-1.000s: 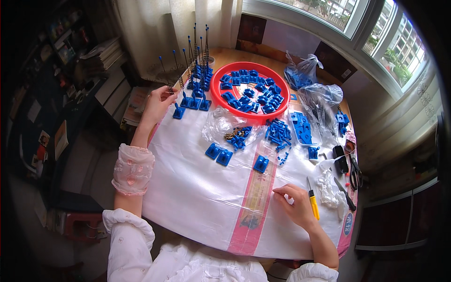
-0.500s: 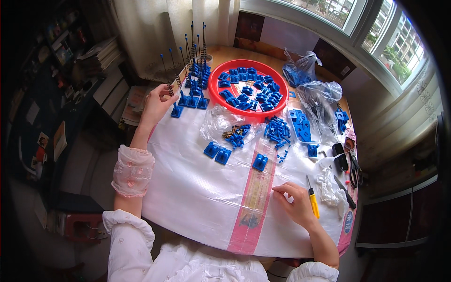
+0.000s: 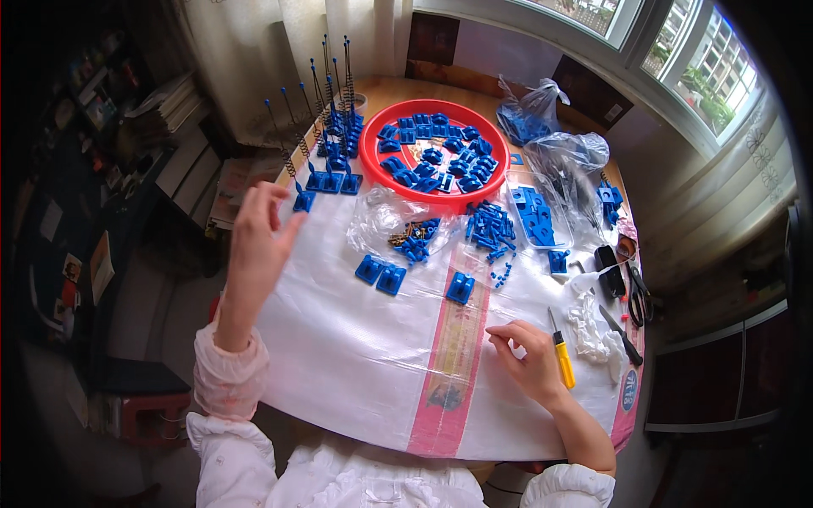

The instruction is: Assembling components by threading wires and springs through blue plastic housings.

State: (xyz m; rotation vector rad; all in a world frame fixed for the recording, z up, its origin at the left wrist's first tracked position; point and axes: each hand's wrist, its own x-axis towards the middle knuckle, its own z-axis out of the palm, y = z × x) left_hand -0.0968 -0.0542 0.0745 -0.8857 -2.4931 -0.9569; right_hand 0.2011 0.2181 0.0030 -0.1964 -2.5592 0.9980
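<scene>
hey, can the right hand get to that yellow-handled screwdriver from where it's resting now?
Probably yes. The right hand rests on the white table cover, and the yellow-handled screwdriver lies right beside its fingers, with nothing between them. The white bundle sits on the screwdriver's far side, out of the way.

The left hand (image 3: 254, 241) hangs open above the table's (image 3: 339, 356) left edge, near a blue piece (image 3: 303, 201) with an upright rod. The right hand (image 3: 529, 360) rests on the white sheet (image 3: 356, 339) near the front edge, fingers curled, beside a yellow-handled screwdriver (image 3: 561, 360).
</scene>
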